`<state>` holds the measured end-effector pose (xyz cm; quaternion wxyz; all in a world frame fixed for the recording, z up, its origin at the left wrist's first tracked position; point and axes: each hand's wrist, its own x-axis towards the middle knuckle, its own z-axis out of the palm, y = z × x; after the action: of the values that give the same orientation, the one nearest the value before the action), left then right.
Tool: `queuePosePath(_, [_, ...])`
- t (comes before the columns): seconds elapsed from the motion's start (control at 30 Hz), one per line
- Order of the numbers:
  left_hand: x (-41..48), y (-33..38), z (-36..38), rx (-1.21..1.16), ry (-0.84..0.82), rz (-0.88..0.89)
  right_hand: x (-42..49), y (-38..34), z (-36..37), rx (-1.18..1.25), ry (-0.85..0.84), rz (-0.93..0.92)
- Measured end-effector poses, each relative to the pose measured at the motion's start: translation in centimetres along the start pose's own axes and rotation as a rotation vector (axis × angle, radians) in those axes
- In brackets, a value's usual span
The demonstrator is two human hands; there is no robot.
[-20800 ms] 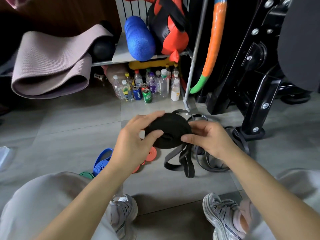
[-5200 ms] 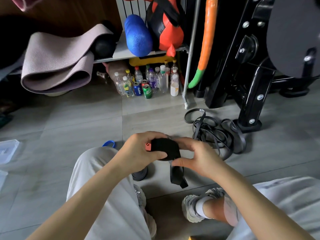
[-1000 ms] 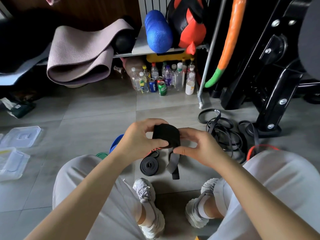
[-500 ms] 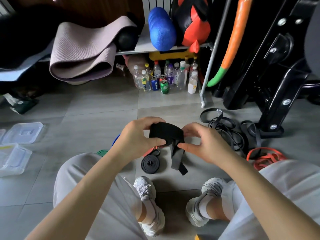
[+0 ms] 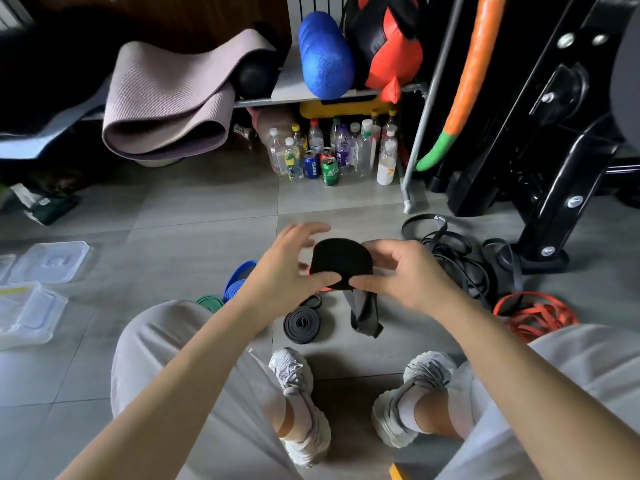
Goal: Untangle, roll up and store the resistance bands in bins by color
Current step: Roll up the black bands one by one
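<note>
A wide black resistance band, rolled into a thick coil (image 5: 341,261), is held above the floor between both hands. My right hand (image 5: 405,271) pinches its right side and lower edge. My left hand (image 5: 287,268) presses its thumb against the lower left of the coil, with its fingers lifted off and spread. A short loose tail (image 5: 363,315) of the band hangs below. A small rolled black band (image 5: 303,323) lies on the floor underneath. Blue bands (image 5: 239,280), a green band (image 5: 209,302), tangled black bands (image 5: 460,258) and orange-red bands (image 5: 535,315) lie around.
Clear plastic bins (image 5: 29,317) and a lid (image 5: 50,261) sit at the left on the grey tile floor. Bottles and cans (image 5: 329,154) stand under a shelf behind. A black machine base (image 5: 540,237) stands at the right. My knees and shoes frame the bottom.
My left fingers have lifted off the top of the coil and spread, with only the thumb still on it. The loose tail has shortened a little as the roll turned.
</note>
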<state>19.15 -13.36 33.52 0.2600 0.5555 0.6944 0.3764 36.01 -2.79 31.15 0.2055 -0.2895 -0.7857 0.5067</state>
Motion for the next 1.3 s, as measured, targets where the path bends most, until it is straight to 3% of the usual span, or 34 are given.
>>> queuePosePath(0.07, [0.5, 0.7, -0.3, 0.443, -0.097, 0.200, 0.3, -0.1, -0.1, -0.121, -0.039, 0.009])
queuePosePath(0.17, [1.3, 1.9, -0.3, 0.590, -0.207, 0.303, 0.7, -0.4, -0.2, -0.164, -0.002, 0.017])
queuePosePath(0.43, [1.9, 1.9, -1.1, 0.039, 0.076, 0.112, 0.7, -0.7, -2.5, 0.034, -0.014, -0.020])
queuePosePath(0.57, [2.0, 1.2, 0.1, -0.324, 0.180, 0.082, 1.3, -0.5, -2.3, 0.264, 0.046, -0.027])
queuePosePath(0.67, [2.0, 0.9, 1.1, -0.474, 0.199, 0.052, 1.6, -0.7, -2.4, 0.192, 0.099, -0.049])
queuePosePath(0.73, [2.1, 1.0, 0.9, -0.378, 0.171, 0.032, 1.7, -1.2, -2.7, 0.073, 0.086, -0.064])
queuePosePath(0.8, [2.4, 1.4, 0.2, -0.012, 0.058, 0.047, 2.1, -1.4, -2.9, -0.069, 0.051, -0.044])
queuePosePath(0.87, [2.9, 1.9, -0.3, 0.420, -0.054, 0.186, 2.5, -1.7, -2.9, -0.169, 0.014, -0.023])
queuePosePath(0.93, [3.3, 2.3, -0.3, 0.629, -0.100, 0.350, 2.8, -1.8, -2.8, -0.195, 0.007, -0.027])
queuePosePath(1.07, [3.9, 2.8, -0.9, 0.522, -0.079, 0.331, 2.7, -1.7, -3.2, -0.003, 0.062, 0.003])
queuePosePath(1.3, [4.8, 5.0, -3.1, 0.154, 0.157, 0.263, 3.3, -3.1, -5.2, 0.161, 0.021, -0.017])
